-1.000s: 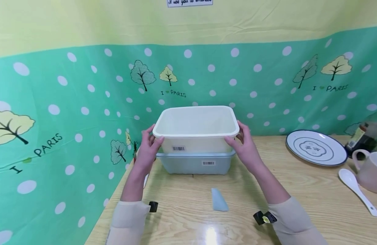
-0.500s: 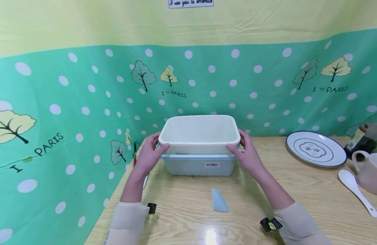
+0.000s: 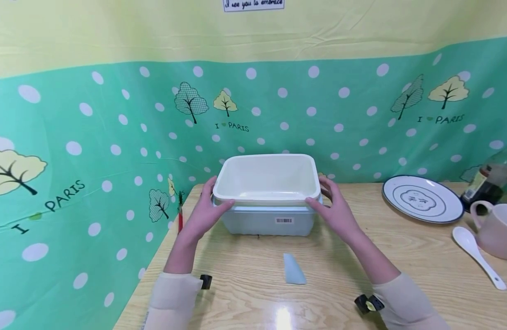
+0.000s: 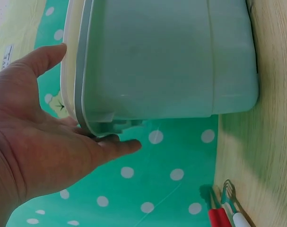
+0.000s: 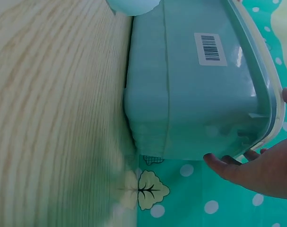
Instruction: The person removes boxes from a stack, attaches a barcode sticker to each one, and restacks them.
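A white plastic storage bin (image 3: pixel 265 176) sits nested in a pale blue one (image 3: pixel 267 222), its rim close above the blue rim. In the head view, my left hand (image 3: pixel 207 211) holds the left end of the white rim, with the thumb on the front edge. My right hand (image 3: pixel 337 214) holds the right end the same way. From the left wrist view, my fingers (image 4: pixel 119 150) reach beneath the overlapping rims at the corner. The right wrist view has my fingers (image 5: pixel 223 168) below the rim corner, beside the blue bin's barcode label (image 5: pixel 210 48).
A light blue scrap (image 3: pixel 294 269) lies in front of the bins. To the right are a plate (image 3: pixel 422 199), a white spoon (image 3: pixel 477 256), a mug (image 3: pixel 500 231) and a dark bottle (image 3: pixel 486 183). Red- and white-handled tools (image 4: pixel 220 216) stand at left. A polka-dot cloth (image 3: pixel 278 123) hangs behind.
The white bin has gone down into the blue bin, and its barcode label has dropped out of sight. Both hands have lowered with it.
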A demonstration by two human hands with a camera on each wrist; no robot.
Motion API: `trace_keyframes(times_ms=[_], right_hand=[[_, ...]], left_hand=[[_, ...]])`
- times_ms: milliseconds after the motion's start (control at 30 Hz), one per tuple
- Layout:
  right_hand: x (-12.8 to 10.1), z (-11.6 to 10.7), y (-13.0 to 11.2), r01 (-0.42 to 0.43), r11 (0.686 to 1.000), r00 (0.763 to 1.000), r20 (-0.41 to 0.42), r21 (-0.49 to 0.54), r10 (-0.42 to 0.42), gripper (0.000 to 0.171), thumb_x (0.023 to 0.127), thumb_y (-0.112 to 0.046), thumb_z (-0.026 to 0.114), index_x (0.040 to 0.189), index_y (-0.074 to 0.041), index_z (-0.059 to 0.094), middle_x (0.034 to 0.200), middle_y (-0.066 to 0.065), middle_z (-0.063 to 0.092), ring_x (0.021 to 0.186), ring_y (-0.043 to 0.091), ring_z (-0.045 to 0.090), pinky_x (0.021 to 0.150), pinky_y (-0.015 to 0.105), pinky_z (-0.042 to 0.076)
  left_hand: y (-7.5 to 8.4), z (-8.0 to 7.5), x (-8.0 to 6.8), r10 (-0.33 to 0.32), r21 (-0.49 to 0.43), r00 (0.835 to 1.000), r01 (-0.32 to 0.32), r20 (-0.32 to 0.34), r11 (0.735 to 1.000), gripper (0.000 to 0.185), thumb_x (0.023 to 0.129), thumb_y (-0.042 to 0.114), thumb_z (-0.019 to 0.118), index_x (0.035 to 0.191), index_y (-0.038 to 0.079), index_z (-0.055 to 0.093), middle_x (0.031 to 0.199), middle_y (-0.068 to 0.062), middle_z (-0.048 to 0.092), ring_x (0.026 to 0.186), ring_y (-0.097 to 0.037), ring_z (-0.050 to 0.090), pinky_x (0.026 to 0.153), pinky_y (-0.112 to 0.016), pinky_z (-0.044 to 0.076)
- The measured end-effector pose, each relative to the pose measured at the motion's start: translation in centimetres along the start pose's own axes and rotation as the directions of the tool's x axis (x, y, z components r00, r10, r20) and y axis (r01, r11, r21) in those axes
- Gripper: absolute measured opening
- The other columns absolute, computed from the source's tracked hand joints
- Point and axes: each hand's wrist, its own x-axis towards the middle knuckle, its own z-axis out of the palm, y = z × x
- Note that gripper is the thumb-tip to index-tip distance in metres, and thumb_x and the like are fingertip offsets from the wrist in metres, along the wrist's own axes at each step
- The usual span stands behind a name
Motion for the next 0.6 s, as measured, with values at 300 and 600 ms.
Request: trace_keyframes(times_ms=[300, 600], right_hand=[[-1.0, -1.7, 0.4, 0.018, 1.0, 0.999, -0.032, -0.01, -0.018, 0.079, 0.098, -0.044, 0.066, 0.159, -0.016, 0.025, 0.162, 0.009, 0.029, 0.147, 0.037, 0.028, 0.111, 0.06, 0.034], [-2.5, -3.5, -0.4, 0.047, 0.994, 0.998, -0.039, -0.094, -0.051, 0.07, 0.1, -0.038, 0.064, 0.157, -0.012, 0.032, 0.158, 0.015, 0.035, 0.146, 0.038, 0.03, 0.11, 0.06, 0.037]], left_hand=[[1.0, 0.0, -0.3, 0.012, 0.071, 1.0, -0.01, -0.024, 0.997, 0.094, 0.091, 0.041, 0.075, 0.161, 0.023, 0.015, 0.164, -0.008, 0.021, 0.15, -0.032, 0.02, 0.115, -0.065, 0.022], [2.9, 0.6, -1.3, 0.092, 0.213, 0.992, -0.071, -0.087, 0.974, 0.088, 0.09, 0.039, 0.076, 0.159, 0.028, 0.023, 0.164, -0.004, 0.021, 0.149, -0.031, 0.021, 0.11, -0.064, 0.033]])
